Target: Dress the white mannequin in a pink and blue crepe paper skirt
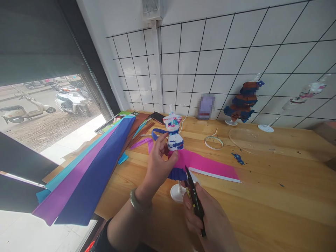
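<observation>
A small white mannequin (173, 134) smeared with blue and pink stands upright on a round white base (177, 193). Round its lower part is a gathered dark-blue paper skirt (177, 174). My left hand (160, 157) pinches a bright pink paper strip (212, 164) against the mannequin, just above this skirt. The strip stretches off to the right, with a white lower edge. In my right hand (203, 210) is a narrow black tool with yellow marks (195, 201). Its pointed tip reaches the front of the pink strip; its exact kind is unclear.
Long blue, purple and turquoise paper sheets (91, 178) lie at the left by the window. Behind stand a dressed mannequin (243, 101) and another on a tilted stand (306, 92). A tape roll (214, 142), a phone (157, 117) and dark-blue scraps (238, 158) lie on the table.
</observation>
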The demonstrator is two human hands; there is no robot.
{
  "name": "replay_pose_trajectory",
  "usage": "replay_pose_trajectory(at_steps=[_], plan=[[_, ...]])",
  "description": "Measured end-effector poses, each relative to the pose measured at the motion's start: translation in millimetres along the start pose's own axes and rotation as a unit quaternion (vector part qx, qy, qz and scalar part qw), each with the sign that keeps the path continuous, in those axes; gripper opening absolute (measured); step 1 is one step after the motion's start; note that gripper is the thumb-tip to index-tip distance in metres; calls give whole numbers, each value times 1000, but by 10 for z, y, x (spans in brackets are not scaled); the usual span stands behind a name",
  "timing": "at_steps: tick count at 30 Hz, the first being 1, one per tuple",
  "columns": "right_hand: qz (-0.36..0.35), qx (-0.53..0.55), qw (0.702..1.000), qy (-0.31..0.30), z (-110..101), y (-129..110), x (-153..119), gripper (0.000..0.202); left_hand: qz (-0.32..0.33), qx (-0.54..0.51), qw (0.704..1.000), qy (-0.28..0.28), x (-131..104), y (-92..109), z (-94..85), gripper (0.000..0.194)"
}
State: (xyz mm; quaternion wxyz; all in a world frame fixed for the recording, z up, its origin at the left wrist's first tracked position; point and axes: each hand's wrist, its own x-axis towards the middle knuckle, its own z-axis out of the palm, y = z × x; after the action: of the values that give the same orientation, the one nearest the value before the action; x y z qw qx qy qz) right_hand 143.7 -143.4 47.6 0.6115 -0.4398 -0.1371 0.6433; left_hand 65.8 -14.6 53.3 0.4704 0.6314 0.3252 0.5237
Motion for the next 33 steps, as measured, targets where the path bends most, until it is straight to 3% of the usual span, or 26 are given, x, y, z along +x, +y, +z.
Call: replay_pose_trajectory(at_steps=[5,13,19,25,33], plan=[[26,41,999,12,-30,9,-65,39,-1,4,1000,-14,18,-16,-12,53],[108,10,993,-35,-188,77,-142,44,4,17,1000,-11,48,-12,-32,54],[42,-20,999,19,-131,-87,-219,39,23,52,998,-6,33,-13,-52,54],[-61,-116,988,79,-4,-228,-174,41,45,79,996,-26,-4,2,-53,53],[7,-105,992,77,-27,-204,-143,45,63,95,993,-23,-28,42,-52,53]])
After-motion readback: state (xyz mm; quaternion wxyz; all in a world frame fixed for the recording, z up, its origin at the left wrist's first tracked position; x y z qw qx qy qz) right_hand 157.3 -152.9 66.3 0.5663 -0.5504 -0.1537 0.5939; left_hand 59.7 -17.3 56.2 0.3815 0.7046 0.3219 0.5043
